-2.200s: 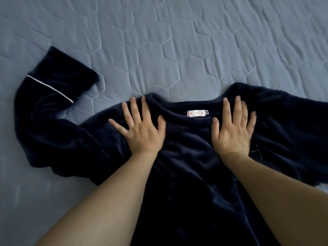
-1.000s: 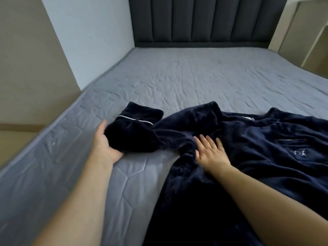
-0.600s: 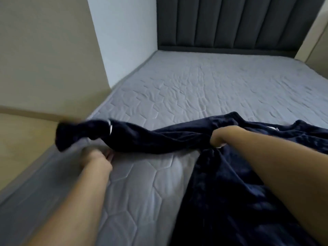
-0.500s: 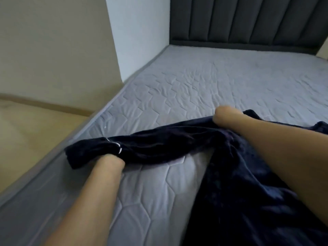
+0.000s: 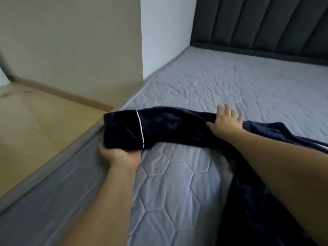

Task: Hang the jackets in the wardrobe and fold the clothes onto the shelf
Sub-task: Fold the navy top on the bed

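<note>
One sleeve cuff (image 5: 124, 132) of the navy garment (image 5: 257, 201) is gripped by the left hand (image 5: 120, 155); the right hand (image 5: 225, 121) is laid flat, fingers spread, on the sleeve upon the mattress (image 5: 177, 183).

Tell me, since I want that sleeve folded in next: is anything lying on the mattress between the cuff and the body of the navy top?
Nothing visible. The left hand grips the sleeve cuff, the right hand presses flat near the shoulder, and only bare mattress lies between the sleeve and the navy top.

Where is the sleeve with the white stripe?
In the head view the sleeve lies left of centre at the mattress edge, its cuff gripped by the left hand, the right hand pressing it.
</note>
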The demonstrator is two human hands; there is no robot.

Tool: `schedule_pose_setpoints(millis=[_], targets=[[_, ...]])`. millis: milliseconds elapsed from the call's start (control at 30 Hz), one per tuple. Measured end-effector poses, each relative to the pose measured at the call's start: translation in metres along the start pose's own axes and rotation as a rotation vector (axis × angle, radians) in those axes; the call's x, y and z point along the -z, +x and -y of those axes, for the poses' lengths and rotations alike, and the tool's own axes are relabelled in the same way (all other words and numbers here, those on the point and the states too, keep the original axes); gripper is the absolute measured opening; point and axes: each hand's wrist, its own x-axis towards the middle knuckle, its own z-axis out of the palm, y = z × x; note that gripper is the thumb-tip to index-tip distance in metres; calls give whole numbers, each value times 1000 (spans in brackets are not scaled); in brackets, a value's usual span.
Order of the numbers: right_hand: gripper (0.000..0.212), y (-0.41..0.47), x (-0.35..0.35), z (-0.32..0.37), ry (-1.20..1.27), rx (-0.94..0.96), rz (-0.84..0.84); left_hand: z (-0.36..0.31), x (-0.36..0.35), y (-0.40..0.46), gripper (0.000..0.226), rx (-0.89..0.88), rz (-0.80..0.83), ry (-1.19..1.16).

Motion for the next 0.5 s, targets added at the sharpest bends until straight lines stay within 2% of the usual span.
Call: schedule_pose_setpoints(millis=[133, 200, 300, 333, 433, 500], targets=[[75, -44, -35, -14, 114, -41, 31, 13, 0, -16, 60, -25, 17, 77], [79, -62, -38, -28, 203, -94, 121, 13, -18, -20, 55, -3, 22, 286], [82, -93, -37, -57, 218, -83, 235, 13, -58, -15, 48, -57, -212, 728], [82, -103, -35, -69, 204, -52, 264, 17, -74, -15, 47, -103, -232, 825], [73, -133, -28, -120, 177, 69, 358, 53, -134, -30, 46, -246, -142, 911], [64, -154, -21, -164, 121, 100, 371, 91, -170, -56, 47, -308, -2, 997]])
